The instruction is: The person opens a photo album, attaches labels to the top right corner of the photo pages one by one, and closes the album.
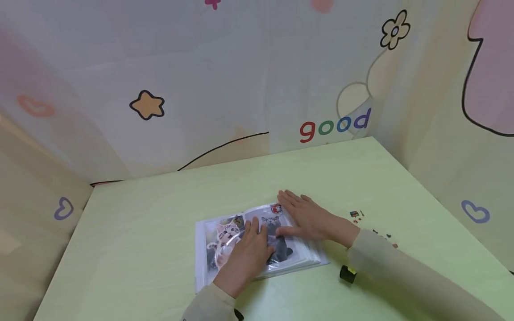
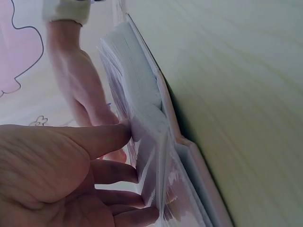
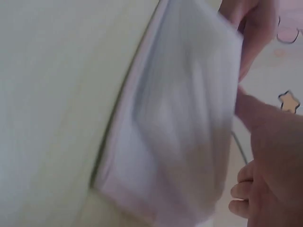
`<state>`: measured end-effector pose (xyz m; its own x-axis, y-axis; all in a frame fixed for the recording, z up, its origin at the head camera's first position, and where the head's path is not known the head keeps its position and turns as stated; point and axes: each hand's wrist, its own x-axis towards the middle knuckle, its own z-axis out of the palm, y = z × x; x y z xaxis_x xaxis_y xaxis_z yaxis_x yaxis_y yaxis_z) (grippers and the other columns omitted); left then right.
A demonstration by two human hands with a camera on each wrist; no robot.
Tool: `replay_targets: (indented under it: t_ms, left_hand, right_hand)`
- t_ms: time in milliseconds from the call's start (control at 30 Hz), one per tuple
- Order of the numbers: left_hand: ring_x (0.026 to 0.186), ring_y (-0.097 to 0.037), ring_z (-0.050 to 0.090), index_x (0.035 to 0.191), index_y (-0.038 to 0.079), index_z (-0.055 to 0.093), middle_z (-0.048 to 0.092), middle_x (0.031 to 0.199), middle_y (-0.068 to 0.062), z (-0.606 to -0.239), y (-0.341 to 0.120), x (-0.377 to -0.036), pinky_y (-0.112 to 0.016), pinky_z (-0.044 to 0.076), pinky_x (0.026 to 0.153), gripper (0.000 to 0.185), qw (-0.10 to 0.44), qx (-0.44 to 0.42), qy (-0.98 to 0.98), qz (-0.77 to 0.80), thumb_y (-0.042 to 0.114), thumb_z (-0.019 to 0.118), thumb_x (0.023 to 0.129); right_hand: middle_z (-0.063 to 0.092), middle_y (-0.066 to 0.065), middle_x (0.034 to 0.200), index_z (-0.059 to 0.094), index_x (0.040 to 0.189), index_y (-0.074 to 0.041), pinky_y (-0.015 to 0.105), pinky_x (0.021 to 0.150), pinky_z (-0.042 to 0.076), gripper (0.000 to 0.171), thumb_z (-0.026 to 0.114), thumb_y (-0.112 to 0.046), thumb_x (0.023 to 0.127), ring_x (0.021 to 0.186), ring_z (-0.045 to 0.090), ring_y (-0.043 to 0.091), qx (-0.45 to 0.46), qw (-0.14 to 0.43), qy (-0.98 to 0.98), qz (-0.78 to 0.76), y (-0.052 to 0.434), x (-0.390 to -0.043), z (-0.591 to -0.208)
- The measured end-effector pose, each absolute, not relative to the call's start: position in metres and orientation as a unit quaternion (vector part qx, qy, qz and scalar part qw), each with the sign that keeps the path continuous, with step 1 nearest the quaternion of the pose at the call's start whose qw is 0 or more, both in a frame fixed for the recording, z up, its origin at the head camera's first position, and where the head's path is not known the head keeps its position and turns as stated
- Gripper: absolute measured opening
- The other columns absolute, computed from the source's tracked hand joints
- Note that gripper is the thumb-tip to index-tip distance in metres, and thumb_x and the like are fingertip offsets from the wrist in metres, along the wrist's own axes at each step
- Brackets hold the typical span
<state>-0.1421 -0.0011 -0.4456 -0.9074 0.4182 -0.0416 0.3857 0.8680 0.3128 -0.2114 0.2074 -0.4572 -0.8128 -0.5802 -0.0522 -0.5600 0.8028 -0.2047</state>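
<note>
— Where does the photo album (image 1: pixel 257 243) lie?

— Open on the green desk (image 1: pixel 160 214), nearer the front edge than the back, about midway between the left and right edges. The head view shows cat photos under glossy sleeves – a pale tabby on the left page, a grey cat on the right.

— And the hands?

— Both rest flat on the pages, fingers straight and spread. The left hand (image 1: pixel 246 257) lies over the middle fold and the lower part of the pages; the right hand (image 1: pixel 308 218) covers the right page's far corner, beside a small red sticker (image 1: pixel 276 208).

— Do the wrist views add anything?

— The left wrist view shows the album (image 2: pixel 142 109) edge-on: a thick stack of clear sleeves, the left hand (image 2: pixel 61 175) touching it with its fingertips (image 2: pixel 124 130), and the right hand (image 2: pixel 83 90) beyond. The right wrist view is blurred; it shows only the page stack (image 3: pixel 180 123) and part of the right hand (image 3: pixel 270 156).

— Anything else on the desk?

— Only the head view shows it: a small black cylinder with a yellow band (image 1: pixel 347 273) near the front right of the album, and tiny scattered stickers (image 1: pixel 355 215) towards the right edge.
</note>
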Motion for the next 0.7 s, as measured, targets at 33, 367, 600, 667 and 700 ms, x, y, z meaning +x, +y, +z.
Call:
replay_targets:
  t_ms: [33, 367, 600, 667, 700]
  left_hand:
    - [0.146, -0.05, 0.033, 0.146, -0.01, 0.05, 0.032, 0.159, -0.033, -0.446, -0.001, -0.142, -0.062, 0.047, 0.102, 0.06, 0.055, 0.21, 0.965, 0.15, 0.026, 0.068, 0.101]
    - [0.146, -0.05, 0.033, 0.147, -0.01, 0.049, 0.032, 0.159, -0.034, -0.447, -0.003, -0.143, -0.063, 0.047, 0.101, 0.061, 0.06, 0.21, 0.965, 0.145, 0.031, 0.063, 0.104]
    - [0.144, -0.05, 0.037, 0.145, -0.01, 0.051, 0.036, 0.157, -0.034, -0.447, -0.003, -0.143, -0.062, 0.05, 0.098, 0.06, 0.05, 0.218, 0.965, 0.136, 0.027, 0.068, 0.101]
    - [0.144, -0.05, 0.037, 0.145, -0.01, 0.051, 0.036, 0.157, -0.034, -0.447, -0.003, -0.143, -0.062, 0.05, 0.097, 0.06, 0.047, 0.223, 0.964, 0.135, 0.027, 0.068, 0.101]
    - [0.144, -0.05, 0.037, 0.145, -0.01, 0.051, 0.036, 0.157, -0.034, -0.447, -0.002, -0.143, -0.062, 0.05, 0.097, 0.06, 0.047, 0.224, 0.964, 0.135, 0.027, 0.068, 0.101]
  right_hand:
    - [0.019, 0.018, 0.17, 0.024, 0.162, 0.0, 0.063, 0.121, 0.019, 0.099, 0.055, -0.067, 0.097, 0.157, 0.014, 0.035, -0.305, 0.052, 0.947, -0.091, 0.206, -0.207, -0.456]
    - [0.026, 0.016, 0.168, 0.034, 0.159, 0.001, 0.067, 0.115, 0.028, 0.084, 0.051, -0.059, 0.103, 0.154, 0.024, 0.035, -0.331, 0.062, 0.941, -0.044, 0.194, -0.182, -0.454]
    - [0.028, 0.016, 0.167, 0.033, 0.16, 0.0, 0.068, 0.116, 0.026, 0.087, 0.05, -0.063, 0.102, 0.154, 0.025, 0.036, -0.313, 0.051, 0.948, -0.03, 0.193, -0.188, -0.456]
    - [0.027, 0.016, 0.168, 0.032, 0.161, -0.001, 0.067, 0.116, 0.026, 0.088, 0.049, -0.064, 0.101, 0.154, 0.024, 0.035, -0.301, 0.052, 0.952, -0.021, 0.193, -0.192, -0.456]
    - [0.026, 0.015, 0.168, 0.031, 0.161, -0.002, 0.067, 0.117, 0.025, 0.089, 0.05, -0.064, 0.101, 0.155, 0.023, 0.035, -0.295, 0.054, 0.954, -0.016, 0.194, -0.195, -0.457]
